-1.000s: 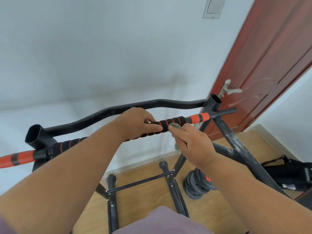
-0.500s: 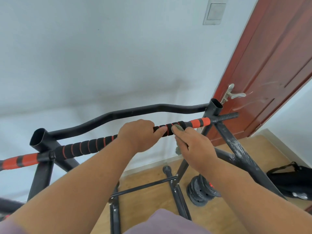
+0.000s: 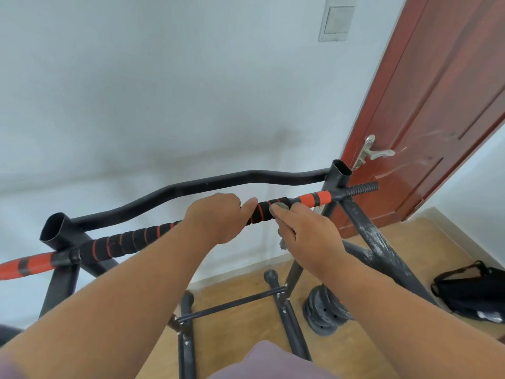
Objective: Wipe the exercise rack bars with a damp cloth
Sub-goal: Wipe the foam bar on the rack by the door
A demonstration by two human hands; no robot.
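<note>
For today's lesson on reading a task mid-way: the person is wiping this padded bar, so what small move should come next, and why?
Probably slide the right hand with the grey cloth rightward along the padded bar toward the orange end section. The left hand grips the bar just left of the cloth, blocking that direction, while the stretch to the right lies uncovered.

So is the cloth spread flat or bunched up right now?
Bunched. The cloth is wadded under the right hand against the padded bar, one end hanging below.

Left hand (image 3: 218,218): fingers curled over the bar (image 3: 131,239), thumb pointing to 2 o'clock.
Right hand (image 3: 306,231): pinched the cloth (image 3: 281,205) against the bar.
</note>
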